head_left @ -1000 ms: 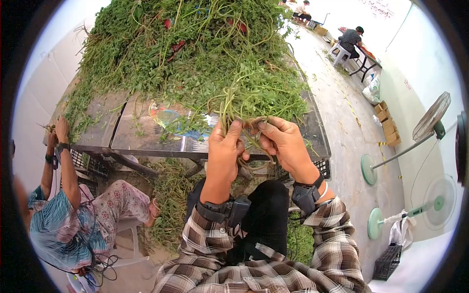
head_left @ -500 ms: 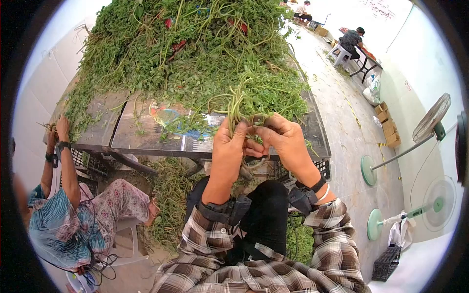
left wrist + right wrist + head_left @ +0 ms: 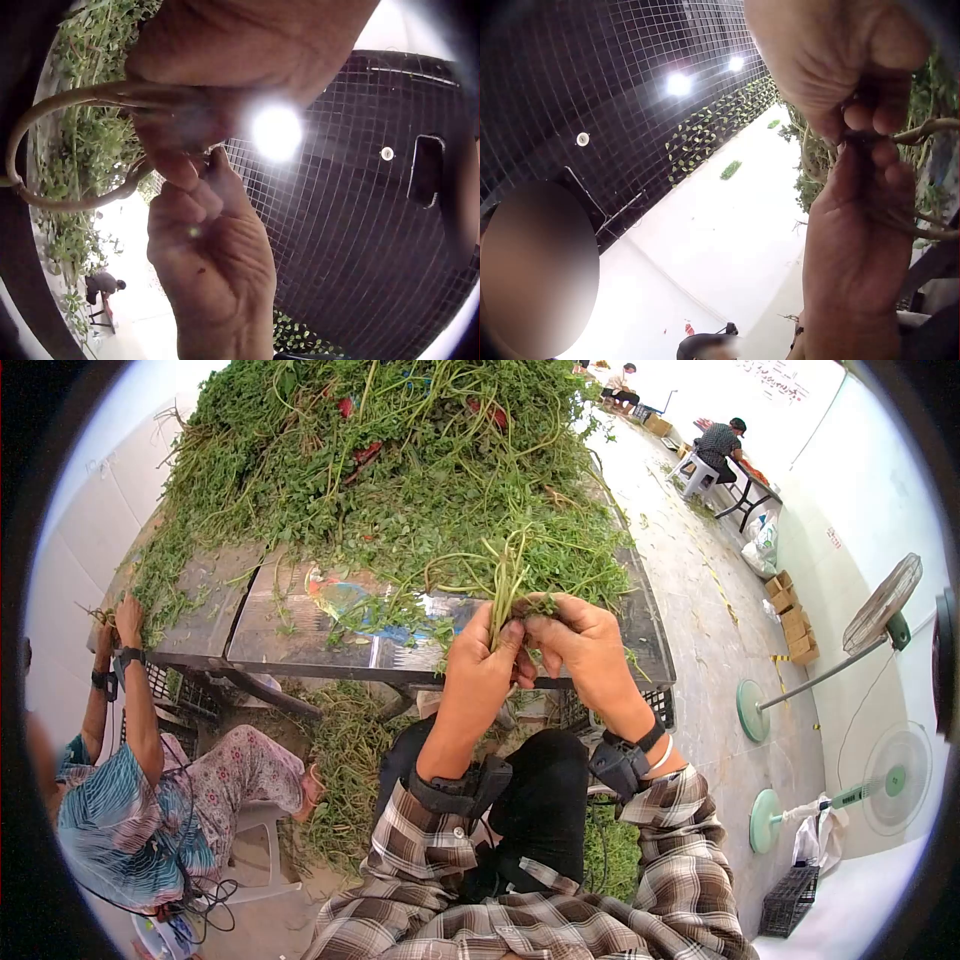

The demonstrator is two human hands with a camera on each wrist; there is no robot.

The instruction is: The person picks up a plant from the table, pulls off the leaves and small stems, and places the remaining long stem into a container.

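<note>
My left hand point(image 3: 482, 670) grips a small bunch of green stems point(image 3: 506, 582), which stand up above its thumb over the table's front edge. Right beside it, my right hand point(image 3: 590, 658) pinches the bunch near its lower part, the fingertips of both hands meeting. In the left wrist view a thick brown stem point(image 3: 71, 202) loops out past the fingers. The right wrist view shows stems point(image 3: 930, 129) running out between the curled fingers of both hands. Behind them a large heap of leafy green plants point(image 3: 380, 490) covers much of the table.
The dark table point(image 3: 290, 660) has its front edge below my hands. More stems point(image 3: 350, 790) lie on the floor under it. At the left a seated person point(image 3: 140, 810) handles stems. Fans point(image 3: 755, 710), cardboard boxes point(image 3: 795, 622) and a black crate point(image 3: 790, 900) stand at the right.
The left hand and its stems have moved right, close against the right hand. The stems now stand more upright. The right hand has shifted only slightly.
</note>
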